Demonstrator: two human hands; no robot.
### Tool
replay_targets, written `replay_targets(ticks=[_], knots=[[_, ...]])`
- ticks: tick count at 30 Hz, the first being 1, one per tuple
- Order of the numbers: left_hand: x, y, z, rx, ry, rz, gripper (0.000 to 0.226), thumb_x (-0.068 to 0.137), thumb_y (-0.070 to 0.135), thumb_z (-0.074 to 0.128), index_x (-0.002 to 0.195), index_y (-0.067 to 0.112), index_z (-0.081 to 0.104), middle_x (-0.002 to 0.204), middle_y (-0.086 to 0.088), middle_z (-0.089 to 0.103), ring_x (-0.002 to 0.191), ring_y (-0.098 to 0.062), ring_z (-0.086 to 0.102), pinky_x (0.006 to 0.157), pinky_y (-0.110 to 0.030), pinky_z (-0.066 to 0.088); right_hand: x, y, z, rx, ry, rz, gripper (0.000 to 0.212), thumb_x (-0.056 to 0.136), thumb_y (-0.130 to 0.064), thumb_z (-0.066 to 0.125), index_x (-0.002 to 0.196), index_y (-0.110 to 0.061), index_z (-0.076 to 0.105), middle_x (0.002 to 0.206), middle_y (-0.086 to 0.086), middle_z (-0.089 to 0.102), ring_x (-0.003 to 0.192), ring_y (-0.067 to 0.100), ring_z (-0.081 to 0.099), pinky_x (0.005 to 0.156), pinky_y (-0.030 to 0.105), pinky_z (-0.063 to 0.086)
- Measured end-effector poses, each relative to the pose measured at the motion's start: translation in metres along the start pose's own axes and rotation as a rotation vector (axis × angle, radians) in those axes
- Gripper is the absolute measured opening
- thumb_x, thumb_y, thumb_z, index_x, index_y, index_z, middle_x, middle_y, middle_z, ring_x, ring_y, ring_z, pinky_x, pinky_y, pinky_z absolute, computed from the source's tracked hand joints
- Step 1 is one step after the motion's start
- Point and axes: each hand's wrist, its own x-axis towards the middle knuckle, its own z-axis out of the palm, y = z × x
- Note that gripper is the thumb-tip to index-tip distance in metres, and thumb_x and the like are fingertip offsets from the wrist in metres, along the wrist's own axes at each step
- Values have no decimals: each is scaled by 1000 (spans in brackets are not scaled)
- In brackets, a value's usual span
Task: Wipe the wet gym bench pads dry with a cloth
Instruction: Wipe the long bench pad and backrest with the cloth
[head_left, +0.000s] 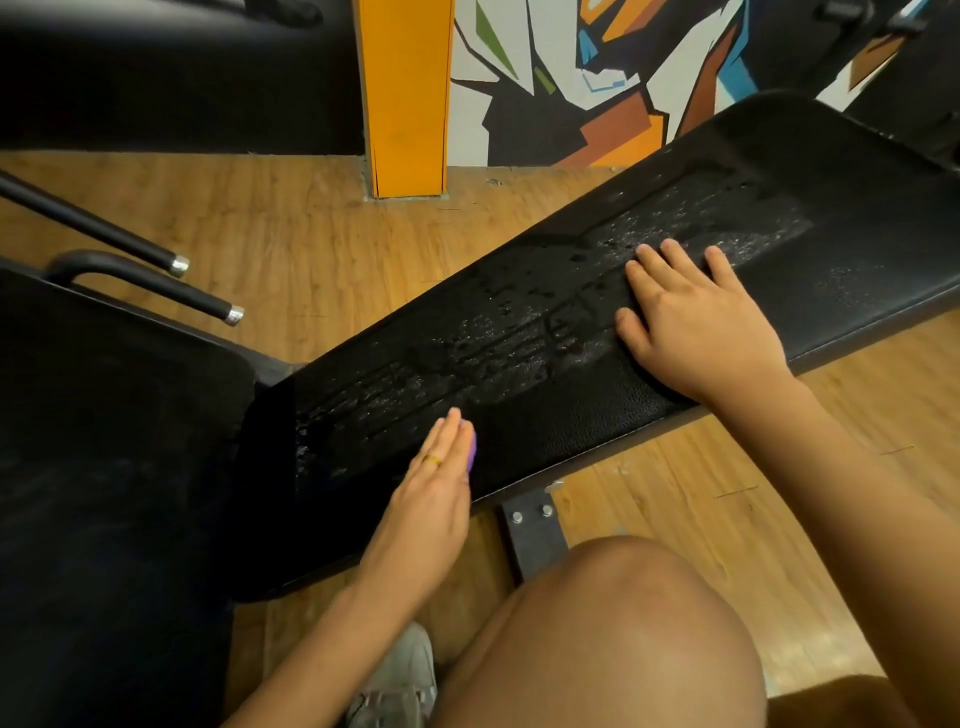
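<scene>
A long black bench pad (545, 415) runs from the lower left to the upper right, with water drops and streaks down its middle. My left hand (434, 488) lies with straight fingers on the pad's near edge, pressing a purple cloth (471, 449) of which only a sliver shows under the fingers. My right hand (696, 322) rests flat on the pad farther right, fingers spread over the wet strip. A second black pad (104, 441) adjoins at the left.
Two black bars with chrome tips (208, 301) stick out at the left over the wooden floor (322, 244). An orange post (408, 98) and a painted wall stand behind. My knee (623, 634) and shoe (400, 680) are below the bench, beside its metal bracket (532, 519).
</scene>
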Motion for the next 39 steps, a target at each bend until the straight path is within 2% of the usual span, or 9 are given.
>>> replay_targets(ticks=[5, 8, 13, 16, 19, 23, 28, 33, 39], knots=[[-9, -10, 4, -158, 53, -61, 50, 109, 23, 34, 157, 25, 18, 162, 22, 8, 147, 15, -2, 119, -10, 9, 0, -1, 1, 6, 1, 1, 66, 102, -45, 24, 151, -5, 41, 159, 15, 39, 150, 32, 28, 121, 58, 19], [11, 15, 7, -198, 71, -20, 49, 110, 21, 34, 157, 22, 20, 163, 19, 9, 150, 9, -1, 122, -17, 9, 0, -1, 1, 8, -3, -7, 72, 98, -48, 19, 151, -4, 42, 159, 15, 39, 150, 33, 28, 120, 58, 20], [38, 52, 10, -129, 46, 49, 51, 111, 19, 30, 160, 13, 18, 169, 4, 5, 152, -3, -6, 120, -20, 2, 0, -1, 1, 13, -2, -5, 73, 97, -48, 19, 149, -3, 43, 158, 16, 39, 150, 33, 29, 119, 59, 20], [29, 38, 11, -65, 41, 40, 56, 109, 12, 31, 161, 17, 11, 168, 8, -2, 148, 2, -10, 118, -16, 1, 0, -1, 2, 20, -4, -3, 73, 97, -49, 19, 150, -4, 42, 158, 16, 39, 150, 33, 28, 120, 58, 19], [9, 11, 9, 5, 46, -56, 60, 108, 11, 32, 159, 24, 2, 160, 18, -12, 146, 5, -14, 114, -11, -6, 1, 0, 3, 22, 4, -6, 73, 97, -49, 19, 150, -3, 42, 158, 16, 39, 150, 33, 29, 119, 59, 19], [-17, -29, 1, 35, 57, -191, 58, 108, 14, 36, 160, 23, 12, 160, 18, -4, 150, 2, -2, 125, -23, 13, 1, 1, 5, 23, 21, -10, 72, 97, -48, 21, 148, -2, 45, 156, 17, 42, 149, 34, 31, 118, 60, 21], [-9, -20, 1, -53, 76, -176, 52, 110, 17, 33, 159, 18, 19, 167, 10, 7, 150, 2, 0, 116, -14, 6, 1, 1, 5, 18, 20, -10, 72, 97, -48, 20, 148, -3, 44, 157, 17, 41, 149, 34, 31, 118, 59, 21], [9, 3, 9, 6, 69, -99, 53, 110, 19, 28, 160, 18, 12, 167, 10, -6, 146, -1, -15, 115, -19, -4, 1, 1, 4, 23, 3, -10, 72, 98, -49, 20, 149, -3, 42, 158, 17, 40, 150, 34, 29, 119, 59, 20], [-18, -38, 4, 132, 47, -148, 60, 109, 13, 29, 158, 23, -2, 161, 12, -18, 150, -2, -15, 123, -23, -4, 1, 2, 3, 21, 16, -22, 72, 98, -48, 21, 148, -3, 43, 157, 17, 41, 149, 34, 30, 119, 60, 21]])
